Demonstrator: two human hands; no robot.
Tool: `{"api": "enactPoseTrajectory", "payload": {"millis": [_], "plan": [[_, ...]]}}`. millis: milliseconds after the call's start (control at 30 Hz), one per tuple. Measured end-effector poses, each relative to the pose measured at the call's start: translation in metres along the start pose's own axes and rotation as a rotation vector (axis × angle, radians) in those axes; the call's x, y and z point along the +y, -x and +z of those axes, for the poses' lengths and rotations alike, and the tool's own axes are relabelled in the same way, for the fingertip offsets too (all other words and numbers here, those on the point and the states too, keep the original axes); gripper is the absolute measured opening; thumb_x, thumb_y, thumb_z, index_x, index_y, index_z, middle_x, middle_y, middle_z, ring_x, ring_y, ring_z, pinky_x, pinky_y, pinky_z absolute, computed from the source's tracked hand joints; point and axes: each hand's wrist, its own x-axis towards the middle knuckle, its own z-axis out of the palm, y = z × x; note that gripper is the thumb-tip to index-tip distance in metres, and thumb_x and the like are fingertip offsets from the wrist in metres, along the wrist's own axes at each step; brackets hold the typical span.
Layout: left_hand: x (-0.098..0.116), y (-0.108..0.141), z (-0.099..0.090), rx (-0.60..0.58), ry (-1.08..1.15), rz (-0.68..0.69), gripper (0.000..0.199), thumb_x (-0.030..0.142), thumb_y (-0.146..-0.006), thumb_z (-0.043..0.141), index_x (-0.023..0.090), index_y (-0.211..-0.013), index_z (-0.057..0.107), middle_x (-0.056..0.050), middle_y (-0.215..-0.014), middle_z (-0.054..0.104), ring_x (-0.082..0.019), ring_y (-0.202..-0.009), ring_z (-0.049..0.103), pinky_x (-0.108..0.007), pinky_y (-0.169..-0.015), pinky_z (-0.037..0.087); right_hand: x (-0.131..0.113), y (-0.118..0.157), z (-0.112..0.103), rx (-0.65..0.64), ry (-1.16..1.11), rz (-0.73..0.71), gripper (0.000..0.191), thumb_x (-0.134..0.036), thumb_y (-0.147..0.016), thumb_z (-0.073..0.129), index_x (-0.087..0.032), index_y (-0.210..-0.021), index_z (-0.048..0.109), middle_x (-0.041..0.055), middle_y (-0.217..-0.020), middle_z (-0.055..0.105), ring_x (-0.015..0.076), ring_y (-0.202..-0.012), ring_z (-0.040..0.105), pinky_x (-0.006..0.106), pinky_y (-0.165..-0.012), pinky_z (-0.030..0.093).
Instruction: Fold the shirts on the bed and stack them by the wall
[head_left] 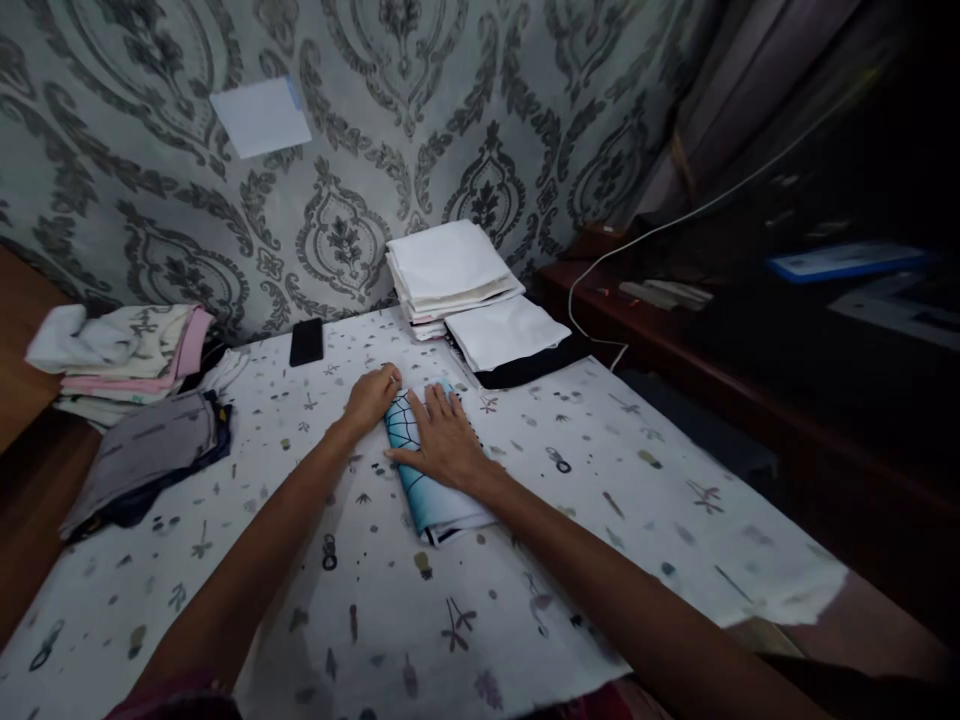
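A folded blue and white garment [420,500] with black web-like lines lies in the middle of the patterned white sheet. My right hand [446,440] rests flat on top of it, fingers spread. At its far left corner, my left hand [371,398] has its fingers curled together and pinches the edge; the fingertips are partly hidden. Which kind of garment this is cannot be made out.
Stacked folded clothes [135,350] sit on the left, with a grey folded garment [154,440] in front. A black phone [307,342] lies near the wall. White folded cloths [450,262] are piled at the back. A white cable [675,228] hangs over the dark red furniture [675,340].
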Motion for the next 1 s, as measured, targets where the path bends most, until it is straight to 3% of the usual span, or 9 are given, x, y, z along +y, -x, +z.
{"api": "enactPoseTrajectory", "payload": {"millis": [267,400,533,600,700,767,900,1000], "plan": [[0.005,-0.002,0.004,0.018,-0.214,-0.040,0.007,0.016,-0.087,0.060,0.023,-0.086,0.059,-0.006,-0.077,0.058,-0.029,-0.100,0.055,-0.038,-0.101,0.032,0.003,-0.004,0.007,0.026,-0.019,-0.003,0.109,-0.082,-0.081,0.045,-0.003,-0.154,0.030,0.0258,-0.162,0.021,0.0383,-0.153,0.007,0.053,-0.122,0.000],[0.011,0.006,-0.003,0.003,-0.281,-0.062,0.007,0.020,-0.090,0.057,0.020,-0.097,0.059,-0.009,-0.091,0.063,-0.030,-0.106,0.055,-0.042,-0.103,0.033,0.002,-0.003,0.006,0.019,-0.067,0.007,0.103,-0.078,-0.082,0.049,-0.008,-0.155,0.031,0.0222,-0.163,0.022,0.0380,-0.153,0.006,0.053,-0.122,-0.002],[0.033,0.049,-0.004,0.225,-0.346,0.102,0.025,0.031,-0.100,0.040,0.018,-0.118,0.052,-0.012,-0.113,0.062,-0.026,-0.112,0.054,-0.042,-0.101,0.040,0.000,-0.003,0.005,-0.015,-0.008,0.012,0.087,-0.071,-0.092,0.034,-0.012,-0.156,0.030,0.0170,-0.165,0.020,0.0346,-0.153,0.006,0.054,-0.122,0.000],[0.050,0.082,0.005,0.252,-0.355,0.242,0.032,0.036,-0.102,0.035,0.017,-0.124,0.049,-0.014,-0.125,0.059,-0.027,-0.121,0.052,-0.045,-0.105,0.039,0.000,-0.005,0.003,-0.053,0.026,0.017,0.078,-0.063,-0.098,0.029,-0.012,-0.156,0.028,0.0170,-0.165,0.018,0.0339,-0.153,0.006,0.053,-0.122,0.002],[0.071,0.131,0.027,0.107,-0.366,0.450,0.050,0.047,-0.101,0.038,0.019,-0.142,0.034,-0.018,-0.148,0.045,-0.030,-0.144,0.035,-0.052,-0.116,0.029,0.000,-0.007,-0.001,-0.104,0.063,0.049,0.069,-0.051,-0.101,0.033,-0.011,-0.157,0.028,0.0181,-0.165,0.017,0.0326,-0.153,0.006,0.050,-0.123,0.004],[0.078,0.156,0.043,-0.025,-0.387,0.499,0.072,0.057,-0.097,0.041,0.019,-0.153,0.016,-0.021,-0.159,0.031,-0.032,-0.151,0.021,-0.056,-0.118,0.025,0.000,-0.007,-0.002,-0.098,0.064,0.047,0.065,-0.047,-0.102,0.034,-0.012,-0.156,0.031,0.0180,-0.165,0.019,0.0315,-0.153,0.008,0.049,-0.123,0.007],[0.079,0.184,0.057,-0.203,-0.416,0.389,0.096,0.068,-0.091,0.043,0.020,-0.158,-0.007,-0.022,-0.166,0.009,-0.034,-0.154,0.008,-0.058,-0.120,0.022,-0.001,-0.003,-0.003,-0.032,0.079,0.009,0.060,-0.044,-0.103,0.035,-0.012,-0.153,0.037,0.0207,-0.162,0.026,0.0326,-0.152,0.016,0.052,-0.121,0.012],[0.079,0.195,0.053,-0.258,-0.316,0.268,0.088,0.062,-0.093,0.046,0.024,-0.159,0.001,-0.018,-0.167,0.007,-0.034,-0.154,0.008,-0.058,-0.122,0.019,0.000,0.000,-0.007,0.005,0.078,0.002,0.054,-0.039,-0.102,0.038,-0.013,-0.149,0.042,0.0195,-0.159,0.034,0.0311,-0.151,0.022,0.050,-0.120,0.015]]}}
